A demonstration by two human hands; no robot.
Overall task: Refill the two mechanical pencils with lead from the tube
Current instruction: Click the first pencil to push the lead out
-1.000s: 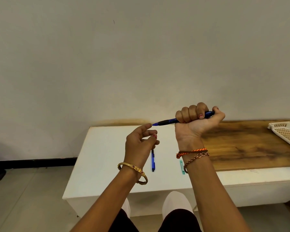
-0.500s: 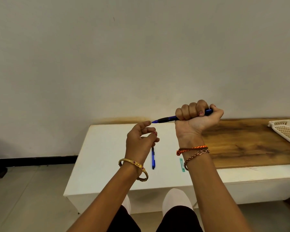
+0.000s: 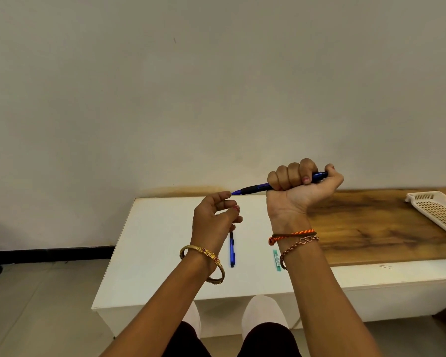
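A blue mechanical pencil (image 3: 273, 186) is gripped in the fist of the right hand (image 3: 300, 191), raised above the table (image 3: 160, 253), with its tip pointed left and the thumb set at its rear end. The left hand (image 3: 214, 220) is held just beside that tip, its fingers loosely curled; the forefinger is seen at the tip, and whether anything is pinched cannot be told. A second blue mechanical pencil (image 3: 232, 249) is laid on the white part of the table below the left hand, near the front edge. A green lead tube (image 3: 276, 260) is laid to its right, partly hidden by the right wrist. A white perforated tray (image 3: 435, 210) is placed at the table's right end, on the wooden part.
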